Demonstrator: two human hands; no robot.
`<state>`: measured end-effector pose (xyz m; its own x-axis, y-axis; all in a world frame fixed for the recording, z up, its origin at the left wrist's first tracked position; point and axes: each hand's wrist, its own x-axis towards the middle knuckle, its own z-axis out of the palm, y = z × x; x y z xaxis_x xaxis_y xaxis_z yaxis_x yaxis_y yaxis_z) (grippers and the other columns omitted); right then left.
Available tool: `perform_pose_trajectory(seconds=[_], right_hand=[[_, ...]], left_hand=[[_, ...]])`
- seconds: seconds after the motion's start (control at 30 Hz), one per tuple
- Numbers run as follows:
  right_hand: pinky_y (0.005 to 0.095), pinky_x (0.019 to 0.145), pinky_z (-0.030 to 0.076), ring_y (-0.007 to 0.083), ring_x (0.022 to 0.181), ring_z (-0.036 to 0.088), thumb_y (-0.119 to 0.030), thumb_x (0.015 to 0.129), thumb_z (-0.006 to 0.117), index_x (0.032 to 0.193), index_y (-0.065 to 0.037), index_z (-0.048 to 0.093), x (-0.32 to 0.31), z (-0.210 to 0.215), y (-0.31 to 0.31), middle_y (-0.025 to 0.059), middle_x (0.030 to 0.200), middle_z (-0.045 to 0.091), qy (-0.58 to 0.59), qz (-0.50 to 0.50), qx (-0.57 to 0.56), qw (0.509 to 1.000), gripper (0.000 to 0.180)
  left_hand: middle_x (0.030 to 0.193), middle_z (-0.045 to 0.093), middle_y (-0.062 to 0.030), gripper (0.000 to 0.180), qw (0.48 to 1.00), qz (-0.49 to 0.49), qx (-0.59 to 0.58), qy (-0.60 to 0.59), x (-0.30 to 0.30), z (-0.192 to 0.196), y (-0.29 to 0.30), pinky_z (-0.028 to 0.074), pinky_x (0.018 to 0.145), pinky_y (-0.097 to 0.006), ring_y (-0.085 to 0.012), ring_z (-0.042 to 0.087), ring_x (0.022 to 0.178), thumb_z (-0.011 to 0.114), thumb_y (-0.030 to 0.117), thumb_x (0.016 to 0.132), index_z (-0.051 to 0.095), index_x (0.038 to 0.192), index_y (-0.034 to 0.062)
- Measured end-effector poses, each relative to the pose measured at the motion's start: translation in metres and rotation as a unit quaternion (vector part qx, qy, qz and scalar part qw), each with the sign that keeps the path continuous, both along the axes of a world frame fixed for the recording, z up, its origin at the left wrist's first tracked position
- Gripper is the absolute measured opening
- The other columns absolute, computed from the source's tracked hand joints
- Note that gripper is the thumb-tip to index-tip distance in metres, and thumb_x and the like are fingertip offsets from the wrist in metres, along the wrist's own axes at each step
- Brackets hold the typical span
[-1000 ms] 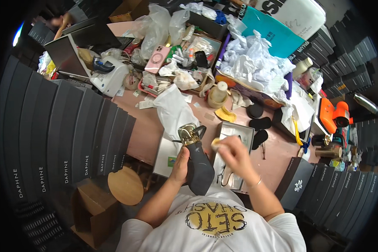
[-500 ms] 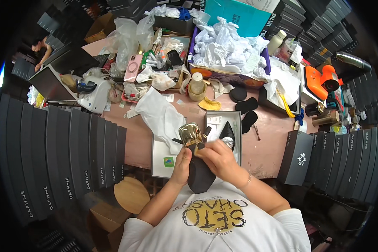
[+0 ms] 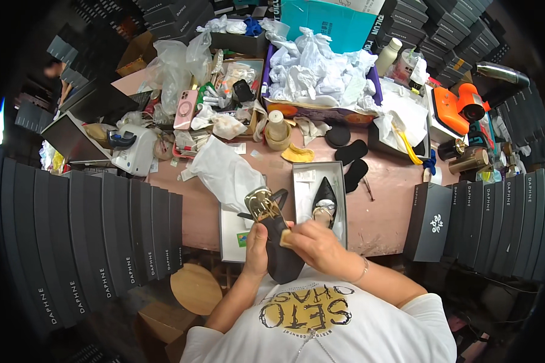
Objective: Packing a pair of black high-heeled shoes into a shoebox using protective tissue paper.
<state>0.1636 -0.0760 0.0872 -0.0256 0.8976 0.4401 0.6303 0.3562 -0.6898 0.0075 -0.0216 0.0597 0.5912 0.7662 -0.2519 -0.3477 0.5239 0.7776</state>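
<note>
Shoe, one, black [image 3: 280, 257]: between the two hands, sole up, gold-coloured section at its far end. Left hand [image 3: 257, 251], one: clasping the shoe along its left side. Right hand [image 3: 318, 245], one: fingers closed on a small tan pad [image 3: 286, 239], one, at the shoe's right edge; whether pad meets shoe cannot be told.

Open box [image 3: 343, 199], one: just beyond the right hand, containing one black pointed shoe [image 3: 323, 195]. Shallow grey-edged tray [image 3: 229, 245], one: beside and beyond the left hand. White sheet [image 3: 227, 175], one, crumpled: partly over that tray's far end.

Yellow cloth [image 3: 298, 153], one: farther out, between the lines of the hands. Black flat pieces [image 3: 351, 151], three, two elongated and one round: beyond the right hand, to its right. Pink phone [image 3: 186, 109], one: well beyond the left hand, to its left. Rows of dark boxes [image 3: 79, 242], two: one outward of each hand.
</note>
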Motion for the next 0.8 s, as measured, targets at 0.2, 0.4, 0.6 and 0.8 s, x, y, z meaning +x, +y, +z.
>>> perform_pose_trajectory(seconds=[0.2,0.4,0.6,0.8], right_hand=[[0.0367,0.066,0.043,0.026,0.075,0.052,-0.006,0.076,0.067,0.097,-0.005,0.062,-0.001,-0.002,-0.008,0.0075,0.086,0.054,0.023,0.004,0.005,1.0,0.022],[0.0354,0.065,0.042,0.0247,0.076,0.053,-0.007,0.076,0.067,0.097,-0.006,0.062,0.004,0.0,0.008,0.0063,0.086,0.056,0.0,-0.005,0.011,1.0,0.022],[0.0348,0.065,0.046,0.024,0.075,0.058,-0.005,0.074,0.072,0.096,-0.005,0.065,0.011,0.007,0.016,0.0072,0.089,0.06,-0.02,-0.002,0.035,0.999,0.024],[0.0342,0.066,0.043,0.0246,0.076,0.053,-0.008,0.077,0.067,0.097,-0.006,0.062,0.007,0.009,0.004,0.0058,0.084,0.054,0.0,0.007,0.012,1.0,0.02]], left_hand=[[0.113,0.057,-0.0074,0.05,1.0,0.013,0.013,0.005,0.001,0.0,-0.005,0.046,0.091,-0.029,-0.0152,0.057,0.102,0.042,0.043,0.1,0.045,0.127,0.0009],[0.113,0.057,-0.0089,0.051,1.0,0.025,-0.008,0.016,0.0,0.002,-0.007,0.048,0.088,-0.03,-0.0162,0.058,0.101,0.04,0.043,0.1,0.045,0.127,0.0005],[0.116,0.056,-0.0095,0.053,1.0,0.003,-0.009,-0.003,0.003,0.012,-0.006,0.048,0.089,-0.03,-0.0163,0.057,0.104,0.041,0.044,0.099,0.043,0.129,0.0003],[0.116,0.056,-0.0085,0.053,1.0,0.001,-0.007,0.001,-0.004,0.003,-0.009,0.047,0.09,-0.03,-0.0159,0.057,0.103,0.041,0.044,0.099,0.042,0.13,0.001]])
